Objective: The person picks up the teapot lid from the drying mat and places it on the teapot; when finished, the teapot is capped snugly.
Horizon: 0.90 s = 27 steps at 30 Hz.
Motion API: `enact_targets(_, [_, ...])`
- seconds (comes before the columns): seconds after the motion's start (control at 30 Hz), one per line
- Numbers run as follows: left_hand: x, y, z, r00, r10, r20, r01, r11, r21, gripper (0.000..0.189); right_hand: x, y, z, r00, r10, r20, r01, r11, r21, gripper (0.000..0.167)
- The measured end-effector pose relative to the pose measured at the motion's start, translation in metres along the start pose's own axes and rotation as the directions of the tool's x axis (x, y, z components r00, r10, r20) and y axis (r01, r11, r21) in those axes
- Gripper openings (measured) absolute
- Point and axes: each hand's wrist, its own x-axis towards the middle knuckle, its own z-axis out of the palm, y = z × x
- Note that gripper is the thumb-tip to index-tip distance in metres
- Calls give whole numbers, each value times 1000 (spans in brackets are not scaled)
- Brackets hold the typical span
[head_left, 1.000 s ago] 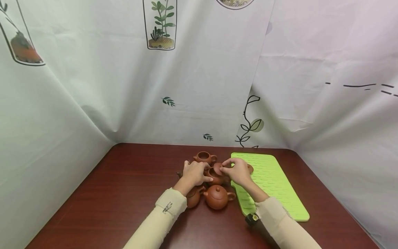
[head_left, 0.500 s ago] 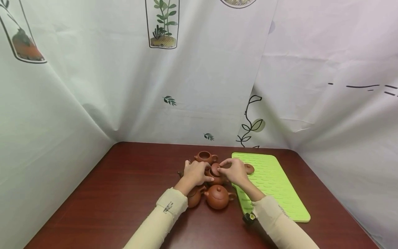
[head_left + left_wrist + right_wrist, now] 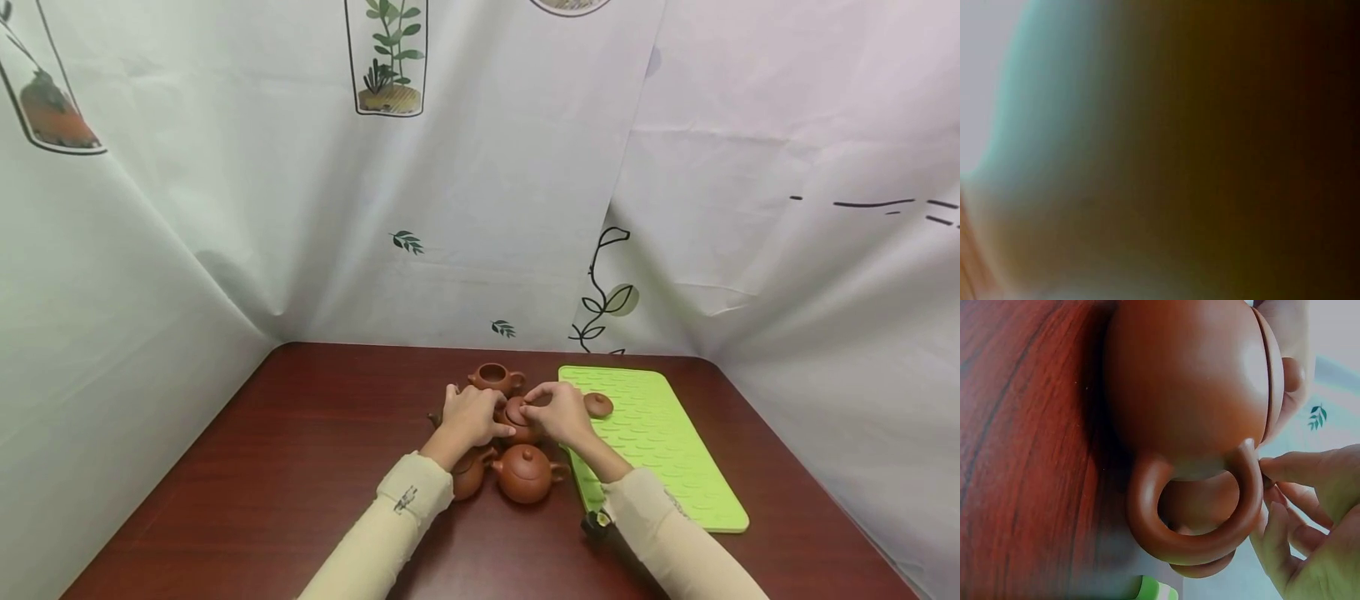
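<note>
In the head view, a small brown clay teapot [image 3: 522, 432] stands mid-table. My left hand [image 3: 470, 417] holds it from the left, thumb at the near side and fingers at the far side, partly hidden. On its mouth lies a round lid [image 3: 515, 410], which my right hand [image 3: 562, 414] pinches. Nearer to me is a lidded teapot [image 3: 523, 477]; its handle and body fill much of the right wrist view, with my right hand [image 3: 1316, 531] beyond. Another teapot [image 3: 468, 475] is partly covered by my left arm. The left wrist view is too blurred to read.
Behind the hands stands a teapot without a lid [image 3: 495, 390]. A green textured mat [image 3: 667, 450] lies at the right, with a loose brown lid [image 3: 597, 406] on its left part. A dark spout tip [image 3: 433, 419] shows left of my left hand. White cloth [image 3: 480, 167] surrounds the table.
My right hand has moved slightly left and lowered the tilted lid onto the teapot's mouth, where it now lies flatter. My left hand has stayed in place.
</note>
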Motion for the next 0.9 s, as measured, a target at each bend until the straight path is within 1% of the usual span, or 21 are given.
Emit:
enact_targets(0.17, [1,0,-1,1000,-12,3,12,1000,5,44,2,-1,2,1000,4,11,-4,1000,-16,6])
enact_targets(0.33, [3,2,-3,999,-16,35,16,1000,3,44,2,-1,2,1000,12,3,-12,1000,-27,7])
enact_targets(0.5, [4,4,-4,998,-26,56,25,1000,15,45,1,1,2,1000,16,7,-16,1000,-16,8])
enact_targets(0.6, [3,4,-5,998,-14,69,13,1000,16,47,-1,3,1,1000,12,12,-12,1000,-2,8])
enact_targets(0.7, [-1,0,-7,996,3,86,-2,1000,-6,52,-1,6,-4,1000,0,14,0,1000,4,8])
enact_targets(0.77, [-3,-4,-12,996,2,89,0,1000,-20,56,-1,7,-9,1000,2,16,-2,1000,10,10])
enact_targets(0.87, [-5,-13,-22,998,-3,66,6,999,-52,58,1,10,-20,1000,13,1,-13,1000,-8,17])
enact_targets(0.9, [-6,-17,-26,999,-3,53,7,997,-77,58,1,12,-25,1000,20,1,-20,1000,-9,18])
